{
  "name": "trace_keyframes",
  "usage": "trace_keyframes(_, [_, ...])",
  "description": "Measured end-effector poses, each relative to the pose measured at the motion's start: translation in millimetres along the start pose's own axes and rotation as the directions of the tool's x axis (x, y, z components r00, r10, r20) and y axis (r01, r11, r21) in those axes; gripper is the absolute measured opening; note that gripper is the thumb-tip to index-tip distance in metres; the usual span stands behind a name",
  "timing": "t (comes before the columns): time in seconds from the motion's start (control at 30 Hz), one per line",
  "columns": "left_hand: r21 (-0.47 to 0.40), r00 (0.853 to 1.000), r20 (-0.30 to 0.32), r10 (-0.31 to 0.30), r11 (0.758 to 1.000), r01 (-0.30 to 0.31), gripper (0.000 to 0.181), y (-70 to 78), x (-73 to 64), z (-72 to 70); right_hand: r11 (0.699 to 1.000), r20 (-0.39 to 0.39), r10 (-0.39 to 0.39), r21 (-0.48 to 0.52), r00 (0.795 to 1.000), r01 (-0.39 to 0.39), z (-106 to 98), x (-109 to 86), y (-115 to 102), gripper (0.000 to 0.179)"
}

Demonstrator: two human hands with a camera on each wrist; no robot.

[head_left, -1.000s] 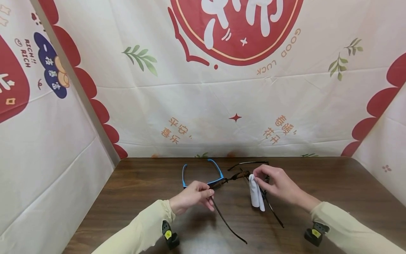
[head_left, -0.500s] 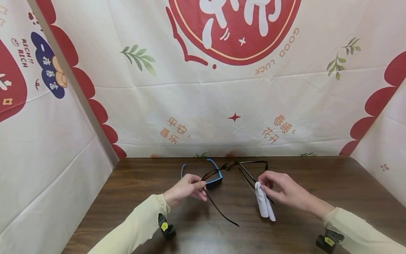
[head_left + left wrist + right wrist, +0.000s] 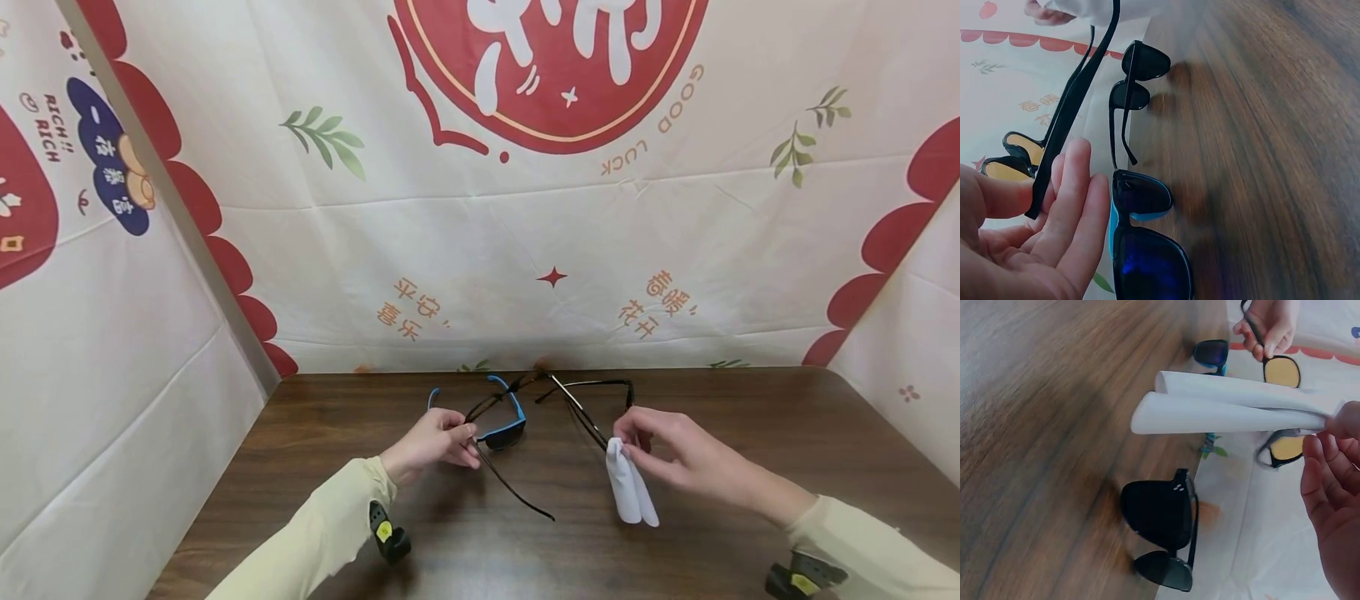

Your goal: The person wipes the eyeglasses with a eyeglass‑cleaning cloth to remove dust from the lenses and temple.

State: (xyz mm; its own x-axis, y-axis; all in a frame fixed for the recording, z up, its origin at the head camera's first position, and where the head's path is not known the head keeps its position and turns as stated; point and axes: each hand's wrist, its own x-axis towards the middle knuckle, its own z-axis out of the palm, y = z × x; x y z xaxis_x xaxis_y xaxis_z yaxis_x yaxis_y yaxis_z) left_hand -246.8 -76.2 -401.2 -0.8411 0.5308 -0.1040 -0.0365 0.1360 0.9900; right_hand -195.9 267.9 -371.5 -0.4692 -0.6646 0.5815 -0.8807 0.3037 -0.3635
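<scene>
A pair of brown glasses (image 3: 1282, 371) with amber-looking lenses is held up over the table, lenses toward the back. My left hand (image 3: 431, 446) pinches it by one side, near the hinge, while that side's temple arm (image 3: 512, 489) sticks out toward me. At the other side, my right hand (image 3: 686, 454) pinches a folded white cloth (image 3: 632, 485) at the end of the second temple arm (image 3: 582, 412). The cloth's loose folds hang below the fingers. In the right wrist view the cloth hides part of the glasses.
Blue-framed sunglasses (image 3: 504, 436) with dark lenses lie on the wooden table (image 3: 360, 433) just beyond my left hand. Black sunglasses (image 3: 1160, 512) lie behind my right hand, partly hidden by it in the head view. A printed white cloth backdrop (image 3: 450, 250) rises behind the table.
The glasses have tipped up and back, and my left hand has shifted slightly left. My right hand and the cloth have moved right and toward me, along the temple arm to its end.
</scene>
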Motion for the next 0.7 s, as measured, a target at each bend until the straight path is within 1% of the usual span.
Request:
trace_keyframes(0.13, [-0.003, 1.000, -0.005, -0.009, 1.000, 0.009, 0.019, 0.4, -1.6, -1.9, 1.000, 0.058, 0.023, 0.017, 0.998, -0.024, -4, 2.5, -7, 0.039])
trace_keyframes(0.2, [-0.002, 1.000, -0.001, -0.015, 1.000, 0.015, 0.019, 0.3, -2.3, -2.3, 0.999, 0.092, 0.023, 0.024, 0.995, -0.025, -6, 4.5, -10, 0.039])
trace_keyframes(0.3, [-0.003, 1.000, 0.007, -0.022, 1.000, 0.022, 0.018, 0.3, -3.6, -1.6, 0.998, 0.123, -0.016, 0.057, 0.992, 0.009, -7, 7.9, -13, 0.037])
trace_keyframes(0.47, [-0.003, 1.000, 0.017, -0.027, 1.000, 0.027, 0.018, 0.6, -4.3, 1.1, 0.995, 0.149, -0.039, 0.096, 0.988, 0.025, -2, 12.2, -17, 0.035])
trace_keyframes(0.7, [-0.014, 0.999, 0.028, -0.039, 0.999, 0.039, 0.018, 4.0, -4.5, 4.6, 0.993, 0.223, -0.019, 0.122, 0.975, -0.008, 7, 14.4, -24, 0.030])
